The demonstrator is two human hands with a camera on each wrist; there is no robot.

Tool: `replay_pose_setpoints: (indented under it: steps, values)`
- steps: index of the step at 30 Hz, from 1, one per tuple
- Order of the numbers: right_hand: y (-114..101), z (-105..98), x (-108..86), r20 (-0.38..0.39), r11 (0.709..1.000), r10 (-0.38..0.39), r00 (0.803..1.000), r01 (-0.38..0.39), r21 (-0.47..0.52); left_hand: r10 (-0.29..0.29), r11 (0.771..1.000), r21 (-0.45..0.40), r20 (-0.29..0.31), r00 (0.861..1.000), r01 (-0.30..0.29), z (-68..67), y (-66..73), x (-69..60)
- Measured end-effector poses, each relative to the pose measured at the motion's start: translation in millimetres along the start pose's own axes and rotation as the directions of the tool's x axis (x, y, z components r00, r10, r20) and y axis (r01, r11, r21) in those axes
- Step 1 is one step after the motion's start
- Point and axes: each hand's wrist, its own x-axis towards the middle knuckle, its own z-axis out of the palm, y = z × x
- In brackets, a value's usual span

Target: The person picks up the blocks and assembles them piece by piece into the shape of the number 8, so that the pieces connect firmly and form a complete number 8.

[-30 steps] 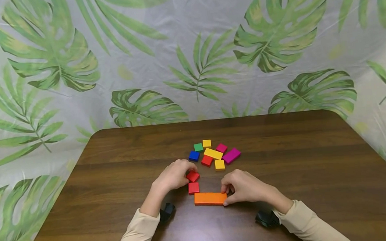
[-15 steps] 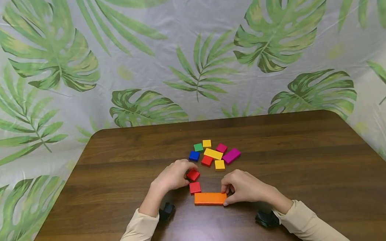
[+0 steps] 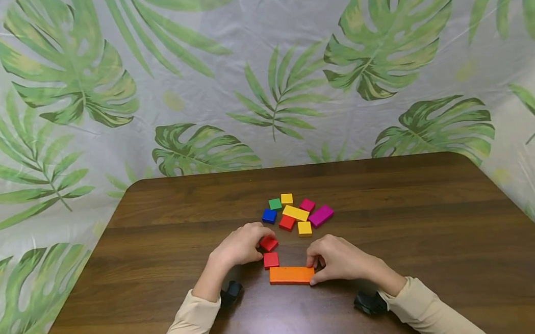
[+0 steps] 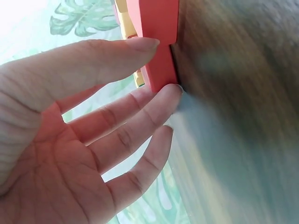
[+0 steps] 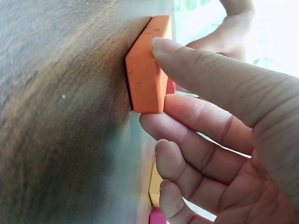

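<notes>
In the head view my left hand (image 3: 241, 246) pinches a tilted red square block (image 3: 268, 244) between thumb and fingers. Just in front of that, a second red square block (image 3: 270, 260) lies against the back edge of a long orange block (image 3: 292, 275), near its left end. With thumb and fingers my right hand (image 3: 339, 258) grips the orange block's right end. The right wrist view has the thumb on this orange block (image 5: 145, 70) and fingertips at its end. Up close in the left wrist view, the fingertips touch the farther red block (image 4: 159, 70).
Beyond the hands lies a loose cluster: a blue block (image 3: 269, 216), a green block (image 3: 275, 204), a long yellow block (image 3: 295, 213), a purple block (image 3: 321, 216), and several other red, pink and yellow squares. All rest on a brown wooden table (image 3: 427, 218) before a leaf-print cloth (image 3: 271, 85).
The near red block has slid slightly right along the orange block's back edge. The red block in my left hand has shifted slightly right too. My right hand and the orange block stay put.
</notes>
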Motion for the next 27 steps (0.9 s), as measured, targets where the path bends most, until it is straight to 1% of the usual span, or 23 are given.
replay_pose_setpoints:
  steps: [12,27]
  values:
    - [-0.3,-0.1,0.2,0.001,1.000,0.003,1.000,-0.003,-0.006,0.045,0.999,0.007,-0.013,0.999,-0.045,0.9,0.4,1.0]
    - [0.0,0.6,0.4,0.003,1.000,0.005,1.000,-0.005,0.001,0.054,0.998,0.015,-0.011,0.998,-0.054,2.3,-0.8,1.6]
